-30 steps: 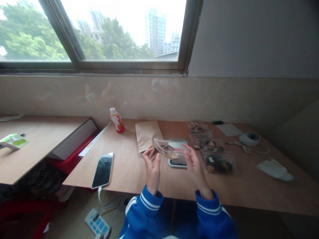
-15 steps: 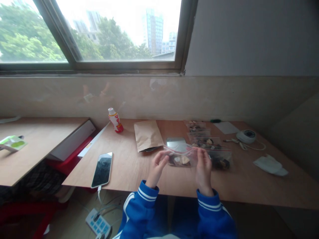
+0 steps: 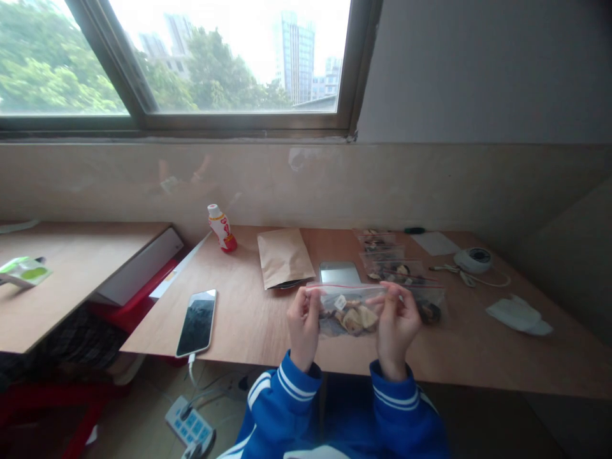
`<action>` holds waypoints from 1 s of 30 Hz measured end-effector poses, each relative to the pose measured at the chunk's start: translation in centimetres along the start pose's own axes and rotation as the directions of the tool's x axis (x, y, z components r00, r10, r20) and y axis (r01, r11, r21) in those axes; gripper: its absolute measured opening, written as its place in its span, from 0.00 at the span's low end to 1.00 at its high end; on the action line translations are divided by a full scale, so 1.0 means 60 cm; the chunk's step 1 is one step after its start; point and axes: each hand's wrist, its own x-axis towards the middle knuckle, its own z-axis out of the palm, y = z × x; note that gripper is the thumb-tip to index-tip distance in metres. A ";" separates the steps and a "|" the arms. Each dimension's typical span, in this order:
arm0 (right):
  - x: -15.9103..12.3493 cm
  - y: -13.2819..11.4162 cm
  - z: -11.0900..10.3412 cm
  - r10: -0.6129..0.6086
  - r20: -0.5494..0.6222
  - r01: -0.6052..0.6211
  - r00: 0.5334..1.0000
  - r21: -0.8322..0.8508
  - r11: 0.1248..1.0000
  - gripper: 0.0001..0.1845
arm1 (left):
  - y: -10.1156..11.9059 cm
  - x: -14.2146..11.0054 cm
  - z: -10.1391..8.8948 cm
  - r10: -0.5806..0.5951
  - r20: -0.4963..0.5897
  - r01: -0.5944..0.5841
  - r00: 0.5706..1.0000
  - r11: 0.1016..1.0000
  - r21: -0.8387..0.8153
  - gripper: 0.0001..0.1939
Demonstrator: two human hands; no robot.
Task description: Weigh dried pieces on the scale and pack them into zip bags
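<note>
The clear bag's (image 3: 351, 310) top edge is now running nearly straight between two hands, after dipping in the middle half a second ago. The bag is hanging in the air over the near side of the table (image 3: 248, 322), its dried pieces (image 3: 359, 320) and a small white tag (image 3: 340, 303) showing through the plastic. The left hand (image 3: 305, 328) is pinching one top corner; the right hand (image 3: 398, 328) is gripping the other end of the red-lined strip, thumb against fingers. The filling is already sitting inside, so the closing of the strip appears to be the stage in hand; whether it is sealing all the way across, an onlooker cannot tell. Setting the bag down is still waiting.

Just beyond, a flat gray device (image 3: 339, 273) is lying partly behind the bag, with a brown paper pouch (image 3: 285, 259) resting to its left. To the right, more filled bags (image 3: 399, 271) are lying in an overlapping row, seemingly finished. Farther out, a white camera (image 3: 472, 259) and a crumpled tissue (image 3: 519, 315) are resting at right, while a bottle (image 3: 222, 227) is standing at left beyond a plugged-in phone (image 3: 197, 323).
</note>
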 end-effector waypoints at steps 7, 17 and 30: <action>0.018 0.027 -0.005 0.128 0.207 -0.147 0.970 0.078 0.986 0.23 | 0.008 0.018 0.002 -0.087 0.030 0.088 0.996 0.994 -0.059 0.16; 0.029 0.024 -0.003 0.027 0.374 -0.045 0.927 0.041 0.998 0.22 | -0.005 0.032 0.001 -0.071 -0.066 0.065 0.995 0.994 -0.088 0.17; 0.027 0.025 0.037 0.124 0.055 -0.125 0.991 0.017 0.992 0.27 | -0.012 0.034 0.011 -0.059 -0.084 0.058 0.995 0.998 -0.013 0.17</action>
